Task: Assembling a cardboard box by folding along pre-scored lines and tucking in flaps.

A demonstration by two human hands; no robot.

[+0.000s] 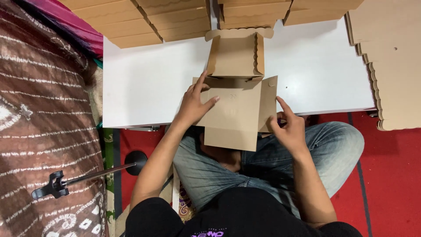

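Observation:
A brown cardboard box blank (234, 109) lies half folded on the front edge of a low white table (144, 83), with its far part standing up as a small open tray. My left hand (195, 103) presses flat on the blank's left side, fingers spread. My right hand (287, 127) grips the blank's right flap, which is bent upward, thumb and fingers around its edge. The lower flap hangs over my lap.
Stacks of folded brown boxes (175, 19) line the table's far edge. A pile of flat scallop-edged cardboard sheets (390, 61) lies at the right. A patterned brown cloth (39, 123) and a black stand (87, 175) are at the left, on a red floor mat (390, 175).

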